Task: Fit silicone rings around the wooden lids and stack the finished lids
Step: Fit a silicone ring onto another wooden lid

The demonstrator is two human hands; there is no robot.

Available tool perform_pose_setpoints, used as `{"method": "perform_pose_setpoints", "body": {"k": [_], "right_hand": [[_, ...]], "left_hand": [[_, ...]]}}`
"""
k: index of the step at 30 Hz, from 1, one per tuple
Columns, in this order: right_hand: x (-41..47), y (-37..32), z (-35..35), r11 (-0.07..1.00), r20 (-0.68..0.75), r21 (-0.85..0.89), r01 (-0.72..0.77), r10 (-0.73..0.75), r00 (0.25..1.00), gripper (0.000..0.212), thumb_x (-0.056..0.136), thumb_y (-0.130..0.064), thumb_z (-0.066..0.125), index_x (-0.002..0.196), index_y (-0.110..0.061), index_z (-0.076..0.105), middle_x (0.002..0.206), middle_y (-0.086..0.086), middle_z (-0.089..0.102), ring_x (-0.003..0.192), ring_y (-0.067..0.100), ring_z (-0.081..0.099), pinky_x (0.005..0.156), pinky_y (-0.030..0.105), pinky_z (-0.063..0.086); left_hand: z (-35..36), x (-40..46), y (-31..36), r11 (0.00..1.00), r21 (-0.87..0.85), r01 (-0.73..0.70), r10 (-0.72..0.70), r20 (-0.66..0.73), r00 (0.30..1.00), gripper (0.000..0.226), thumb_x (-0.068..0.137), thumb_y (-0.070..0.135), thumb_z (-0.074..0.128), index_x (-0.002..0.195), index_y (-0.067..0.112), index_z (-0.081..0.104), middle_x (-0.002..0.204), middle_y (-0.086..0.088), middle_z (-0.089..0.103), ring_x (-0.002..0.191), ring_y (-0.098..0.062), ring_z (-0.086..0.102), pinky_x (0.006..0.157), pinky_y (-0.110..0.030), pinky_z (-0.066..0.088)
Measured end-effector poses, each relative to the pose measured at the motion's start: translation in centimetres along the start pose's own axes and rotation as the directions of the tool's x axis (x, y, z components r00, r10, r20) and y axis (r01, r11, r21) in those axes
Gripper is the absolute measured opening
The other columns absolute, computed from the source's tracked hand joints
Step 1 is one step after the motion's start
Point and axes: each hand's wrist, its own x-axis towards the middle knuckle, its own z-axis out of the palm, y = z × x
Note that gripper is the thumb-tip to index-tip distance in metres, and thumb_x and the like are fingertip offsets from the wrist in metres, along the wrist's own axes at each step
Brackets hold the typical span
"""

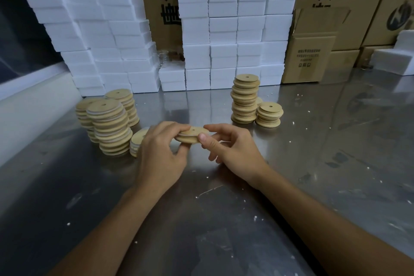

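While both hands hover over the steel table, the left hand and right hand pinch one wooden lid between curled fingers, held flat above the surface. Ringed stacks stand left; plain stacks stand right.

Both bare forearms enter from the lower edge and converge toward the centre, raised slightly above the surface. The left hand is seen from the back, wrist straight, fingers curled forward with the fingertips on the near-left edge of a wooden lid and one finger underneath it. The right hand is turned partly palm-inward; its thumb presses the lid's right rim, the index finger extends along the far edge, and the remaining fingers curl loosely below. The lid is held between the two hands.
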Motion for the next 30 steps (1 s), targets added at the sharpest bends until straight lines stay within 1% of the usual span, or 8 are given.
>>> {"method": "perform_pose_setpoints", "body": {"k": [5, 8, 10, 13, 17, 22, 26, 30], "right_hand": [[-0.1, 0.0, 0.1, 0.999, -0.033, -0.047, 0.004, -0.006, 0.999, 0.03, 0.089, -0.031, 0.071, 0.111, -0.01, 0.069, 0.091, 0.02, 0.07, 0.057, 0.012, 0.063, 0.056, 0.027, 0.049], [-0.1, 0.0, 0.0, 0.998, -0.044, -0.062, 0.0, -0.003, 0.999, 0.026, 0.091, -0.031, 0.069, 0.105, -0.009, 0.071, 0.089, 0.018, 0.071, 0.056, 0.012, 0.062, 0.054, 0.023, 0.049], [-0.1, 0.0, 0.0, 0.997, -0.042, -0.073, -0.002, -0.001, 0.999, 0.024, 0.092, -0.031, 0.068, 0.103, -0.01, 0.072, 0.088, 0.016, 0.071, 0.057, 0.013, 0.062, 0.055, 0.022, 0.05], [-0.1, 0.1, 0.0, 0.997, -0.042, -0.08, 0.003, -0.006, 0.999, 0.022, 0.093, -0.03, 0.068, 0.101, -0.01, 0.072, 0.087, 0.014, 0.071, 0.057, 0.012, 0.062, 0.055, 0.022, 0.05], [-0.1, 0.2, 0.0, 0.996, -0.04, -0.089, 0.012, -0.016, 0.999, 0.021, 0.093, -0.03, 0.067, 0.099, -0.01, 0.072, 0.085, 0.012, 0.072, 0.057, 0.012, 0.063, 0.054, 0.02, 0.049], [0.0, 0.4, 0.0, 0.995, -0.042, -0.098, 0.013, -0.017, 0.999, 0.019, 0.093, -0.031, 0.067, 0.095, -0.013, 0.073, 0.083, 0.01, 0.072, 0.057, 0.011, 0.063, 0.054, 0.019, 0.049], [0.0, 0.4, 0.0, 0.996, -0.041, -0.092, 0.011, -0.015, 0.999, 0.02, 0.094, -0.03, 0.067, 0.093, -0.011, 0.073, 0.083, 0.012, 0.071, 0.056, 0.011, 0.062, 0.054, 0.019, 0.048], [0.0, 0.3, 0.0, 0.994, -0.037, -0.104, 0.014, -0.018, 0.999, 0.021, 0.094, -0.03, 0.066, 0.09, -0.01, 0.073, 0.082, 0.012, 0.071, 0.056, 0.01, 0.062, 0.054, 0.019, 0.049]], "left_hand": [[-1.3, 0.6, -0.3, 0.948, 0.318, -0.005, 0.017, -0.034, 0.999, 0.035, 0.079, -0.006, 0.06, 0.113, -0.001, 0.064, 0.108, -0.017, 0.058, 0.09, -0.037, 0.059, 0.072, -0.048, 0.05], [-2.0, 0.9, -0.6, 0.863, 0.498, 0.087, -0.09, -0.018, 0.996, 0.045, 0.083, -0.002, 0.062, 0.127, -0.002, 0.053, 0.112, -0.021, 0.052, 0.089, -0.039, 0.055, 0.074, -0.049, 0.042], [-2.5, 1.0, -1.0, 0.826, 0.55, 0.124, -0.14, -0.013, 0.99, 0.052, 0.081, -0.001, 0.061, 0.131, -0.004, 0.048, 0.112, -0.024, 0.049, 0.083, -0.04, 0.054, 0.067, -0.048, 0.043], [-2.9, 1.0, -1.3, 0.795, 0.587, 0.153, -0.208, 0.027, 0.978, 0.055, 0.075, -0.004, 0.065, 0.128, -0.005, 0.052, 0.113, -0.025, 0.048, 0.075, -0.042, 0.053, 0.056, -0.04, 0.036], [-2.7, 0.8, -1.5, 0.772, 0.608, 0.187, -0.264, 0.038, 0.964, 0.034, 0.079, -0.001, 0.064, 0.113, -0.003, 0.061, 0.109, -0.021, 0.048, 0.069, -0.032, 0.044, 0.054, -0.036, 0.031], [-2.1, 0.5, -1.2, 0.745, 0.596, 0.299, -0.398, 0.038, 0.916, 0.021, 0.08, 0.012, 0.062, 0.101, 0.008, 0.067, 0.107, -0.013, 0.047, 0.079, -0.037, 0.053, 0.058, -0.037, 0.035], [-2.0, 0.5, -1.2, 0.749, 0.578, 0.323, -0.414, 0.028, 0.91, 0.02, 0.082, 0.022, 0.063, 0.098, 0.011, 0.068, 0.111, -0.011, 0.048, 0.08, -0.038, 0.056, 0.059, -0.035, 0.038], [-1.8, 0.4, -1.4, 0.782, 0.548, 0.298, -0.383, 0.044, 0.923, 0.02, 0.089, 0.021, 0.061, 0.105, 0.01, 0.067, 0.109, -0.012, 0.049, 0.084, -0.04, 0.056, 0.06, -0.039, 0.041]]}}
